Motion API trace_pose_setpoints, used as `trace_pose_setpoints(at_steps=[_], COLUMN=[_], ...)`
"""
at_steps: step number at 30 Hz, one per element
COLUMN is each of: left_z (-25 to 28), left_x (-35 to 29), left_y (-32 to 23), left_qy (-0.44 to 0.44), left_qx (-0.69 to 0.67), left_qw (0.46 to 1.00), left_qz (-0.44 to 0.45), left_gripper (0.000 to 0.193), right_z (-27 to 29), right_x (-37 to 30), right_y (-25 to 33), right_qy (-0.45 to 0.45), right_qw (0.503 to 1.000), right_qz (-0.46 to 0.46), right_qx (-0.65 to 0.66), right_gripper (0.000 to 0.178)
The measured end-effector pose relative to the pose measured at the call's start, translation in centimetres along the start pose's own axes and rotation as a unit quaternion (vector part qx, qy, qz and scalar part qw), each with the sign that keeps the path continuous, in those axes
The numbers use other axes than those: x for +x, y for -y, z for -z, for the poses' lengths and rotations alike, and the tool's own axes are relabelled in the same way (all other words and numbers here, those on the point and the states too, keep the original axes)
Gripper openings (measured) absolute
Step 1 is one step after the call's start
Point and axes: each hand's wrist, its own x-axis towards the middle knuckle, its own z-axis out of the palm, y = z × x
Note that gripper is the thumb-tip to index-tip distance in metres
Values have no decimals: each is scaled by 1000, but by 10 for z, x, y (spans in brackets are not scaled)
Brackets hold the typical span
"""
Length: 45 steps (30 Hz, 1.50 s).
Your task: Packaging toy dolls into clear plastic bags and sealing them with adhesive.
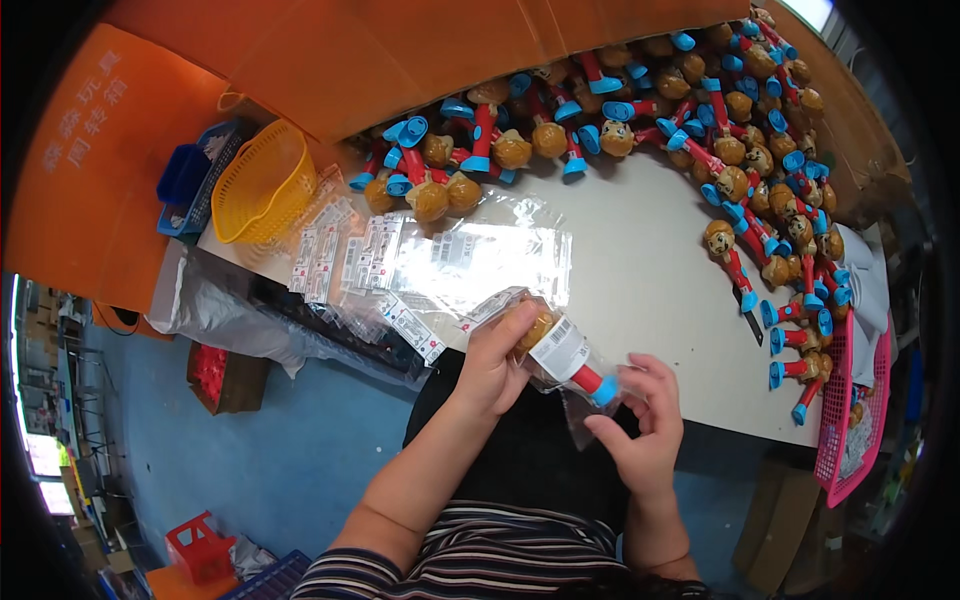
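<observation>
My left hand (493,365) is closed around the head end of a toy figure (590,378) inside a clear plastic bag (577,425). The figure has a brown, ball-like head, a red body and a blue base, and a white printed label (560,348) covers part of it. Around the blue base at the bag's lower end, my right hand (648,420) has its fingers curved and apart, with the thumb close to the loose plastic. Whether its fingertips touch the bag is hard to see. Just beyond my hands, flat clear bags (510,262) with printed labels lie on the table.
Many similar figures (735,185) are heaped along the table's (640,260) far and right sides, below an orange board (400,60). A yellow basket (262,185) stands at the left, a pink basket (832,440) at the right edge. A dark flat strip (752,326) lies near the figures.
</observation>
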Motion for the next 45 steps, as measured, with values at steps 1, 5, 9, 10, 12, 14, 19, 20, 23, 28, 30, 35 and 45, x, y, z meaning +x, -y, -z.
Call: trace_pose_setpoints(at_steps=[1, 5, 9, 10, 12, 14, 19, 20, 23, 28, 30, 35, 45], left_z=[-2, -20, -30, -27, -16, -17, -18, -17, -25, -21, -24, -10, 9], left_x=[1, 1, -3, -3, -4, -5, -3, -2, -2, -13, -22, -21, -22], left_y=[1, 5, 2, 3, 3, -1, -6, -5, -11, -20, -23, -34, -39], left_qy=[-21, -102, -115, -114, -64, -30, 88, 107, 110, -28, -72, -60, -9], left_qx=[18, 45, 63, 62, 16, -5, -22, -44, -63, 31, 207, 108, 60], left_qw=[1000, 993, 991, 991, 998, 1000, 996, 992, 991, 999, 974, 992, 998], left_qz=[-12, -32, -18, -18, -3, -4, -29, -40, -50, -25, -56, -32, -35], left_gripper=[28, 30, 39, 39, 47, 52, 69, 70, 72, 59, 54, 52, 48], right_z=[0, -11, -11, -11, -9, -7, -10, -13, -20, -28, -30, -47, -48], right_x=[-1, 3, 12, 14, 19, 24, 22, 20, 16, 16, 14, 13, 8], right_y=[-2, -3, -11, -12, -13, -13, -12, -12, -11, -17, -21, -29, -20], right_qy=[31, 20, 35, 42, 54, 67, 118, 120, 111, 64, 56, 2, 175], right_qw=[991, 947, 900, 892, 887, 882, 955, 955, 977, 973, 969, 992, 949], right_qz=[49, 150, 254, 278, 293, 307, 184, 184, 116, 134, 146, 128, -112], right_qx=[-118, -282, -352, -353, -352, -350, -200, -200, -141, -177, -192, 4, 237], right_gripper=[62, 44, 43, 41, 39, 37, 30, 30, 28, 26, 31, 49, 50])
